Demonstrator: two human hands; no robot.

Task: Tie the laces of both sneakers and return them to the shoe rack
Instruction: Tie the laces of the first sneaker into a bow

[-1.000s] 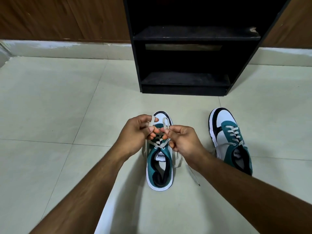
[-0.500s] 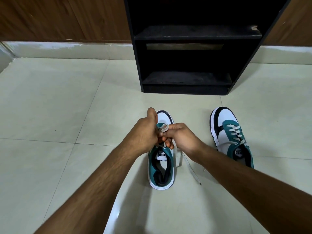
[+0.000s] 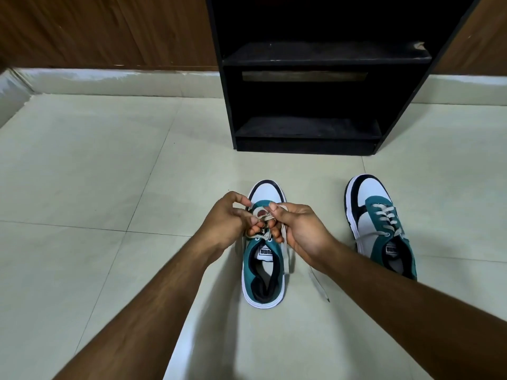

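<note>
Sneakers [image 3: 264,259] on pale tiled floor [image 3: 82,165], both hands [image 3: 277,229] pinching laces [image 3: 264,215], black rack [image 3: 310,78] behind

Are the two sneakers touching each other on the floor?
Apart. The head view shows bare floor tile between the left sneaker and the right sneaker.

Shoe rack [image 3: 323,58] top beyond frame edge; knot among fingers [image 3: 256,229] indistinct.

From my feed, lighting is even and moderately bright. The glossy pale tiled floor [image 3: 82,165] shows soft forearm shadows and a white glare patch at bottom centre. The black wooden shoe rack [image 3: 310,133] interior reads underexposed. Wide-angle bending curves the edges; fingers [image 3: 255,229] slightly blurred.
</note>
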